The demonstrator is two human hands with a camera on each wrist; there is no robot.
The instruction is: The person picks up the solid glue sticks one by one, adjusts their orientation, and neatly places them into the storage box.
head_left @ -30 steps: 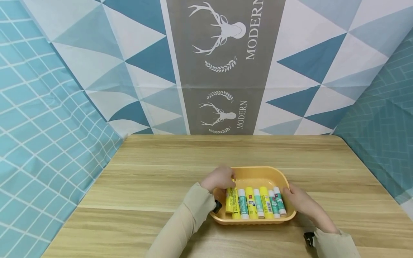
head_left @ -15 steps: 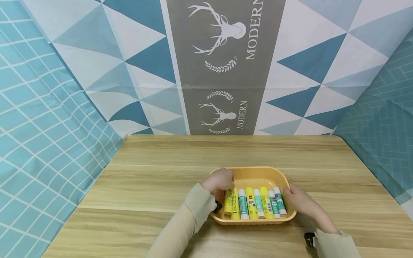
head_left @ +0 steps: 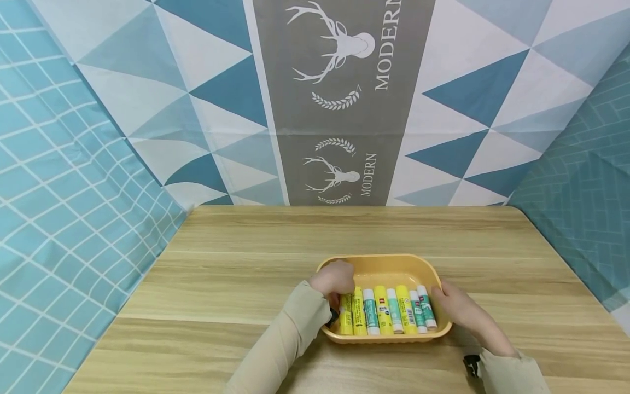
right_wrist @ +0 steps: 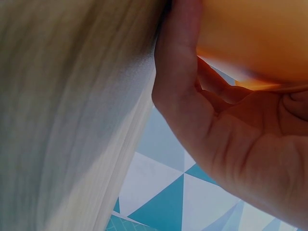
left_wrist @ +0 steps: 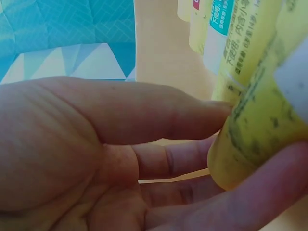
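An orange plastic basket (head_left: 384, 339) holds a row of glue sticks, some yellow, others white and teal (head_left: 371, 311). At the row's left end, my left hand (head_left: 334, 278) reaches into the basket and grips a yellow glue stick (head_left: 346, 318) near its far end. In the left wrist view the thumb and fingers bend round this yellow glue stick (left_wrist: 264, 120), its neighbours lying just beyond. My right hand (head_left: 462, 310) holds the basket's right rim. The right wrist view shows that hand (right_wrist: 216, 115) against the basket's outer wall (right_wrist: 260, 38), some fingers hidden.
The basket stands on a wooden table (head_left: 236, 273), nearer its front than its back edge. A patterned cloth with deer heads (head_left: 339, 169) rises behind the table. Blue-tiled cloth (head_left: 74, 208) hangs along the left side, darker teal cloth (head_left: 581, 213) along the right.
My left hand has moved slightly left and lower, bringing the yellow glue stick from overlapping its neighbour down beside it in the row. The right hand and basket have stayed in place.
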